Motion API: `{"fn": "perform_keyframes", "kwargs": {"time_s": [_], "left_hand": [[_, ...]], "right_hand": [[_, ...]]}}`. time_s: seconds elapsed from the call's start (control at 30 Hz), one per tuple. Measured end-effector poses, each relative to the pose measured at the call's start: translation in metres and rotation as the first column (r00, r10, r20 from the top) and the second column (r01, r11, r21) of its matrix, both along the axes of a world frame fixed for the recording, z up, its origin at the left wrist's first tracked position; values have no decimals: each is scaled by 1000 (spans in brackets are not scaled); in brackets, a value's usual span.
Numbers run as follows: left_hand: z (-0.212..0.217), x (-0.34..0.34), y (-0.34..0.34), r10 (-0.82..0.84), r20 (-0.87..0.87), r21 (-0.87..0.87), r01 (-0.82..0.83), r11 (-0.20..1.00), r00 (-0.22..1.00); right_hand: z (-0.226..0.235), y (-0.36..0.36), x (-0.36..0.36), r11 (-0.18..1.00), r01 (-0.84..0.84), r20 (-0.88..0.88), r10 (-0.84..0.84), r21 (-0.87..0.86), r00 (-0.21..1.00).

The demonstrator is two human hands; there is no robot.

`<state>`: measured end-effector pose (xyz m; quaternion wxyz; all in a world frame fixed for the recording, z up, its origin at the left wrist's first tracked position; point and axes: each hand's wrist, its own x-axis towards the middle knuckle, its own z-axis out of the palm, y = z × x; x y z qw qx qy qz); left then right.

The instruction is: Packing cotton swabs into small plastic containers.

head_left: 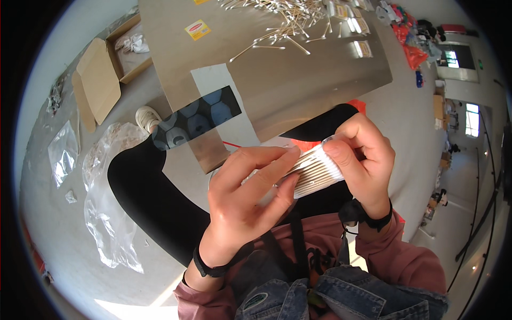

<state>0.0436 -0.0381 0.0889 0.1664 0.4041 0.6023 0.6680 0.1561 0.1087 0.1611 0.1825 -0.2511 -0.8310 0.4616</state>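
Observation:
Both of my hands hold one bundle of cotton swabs [316,172] close to my chest, its wooden sticks lying side by side with white tips at the right. My left hand [242,200] pinches the bundle's left end between thumb and fingers. My right hand [365,160] wraps the tip end, thumb pressed on the white tips; a thin clear wrap seems to cover that end. Each wrist wears a black band.
A grey table [298,80] ahead carries a loose heap of cotton swabs [282,18] and small clear packets [357,26] at its far side. An open cardboard box [114,61] and crumpled clear plastic bags [106,202] lie on the floor at left.

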Motion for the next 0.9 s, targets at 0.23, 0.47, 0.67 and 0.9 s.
{"fn": "perform_keyframes", "kwargs": {"time_s": [0.23,0.47,0.67,0.9], "left_hand": [[-3,-2,3,169,-367,43,-165,985,915],[2,-3,-2,156,-384,-8,-173,985,910],[3,-4,-2,158,-382,-15,-177,984,910],[-1,-3,-3,200,-435,30,-208,978,878]], "right_hand": [[-10,-12,-9,991,-76,94,66,106,993],[-9,-18,-15,971,-130,149,101,203,984],[-8,-21,-17,967,-147,161,114,208,980],[-5,-23,-18,969,-154,170,122,192,978]]}}
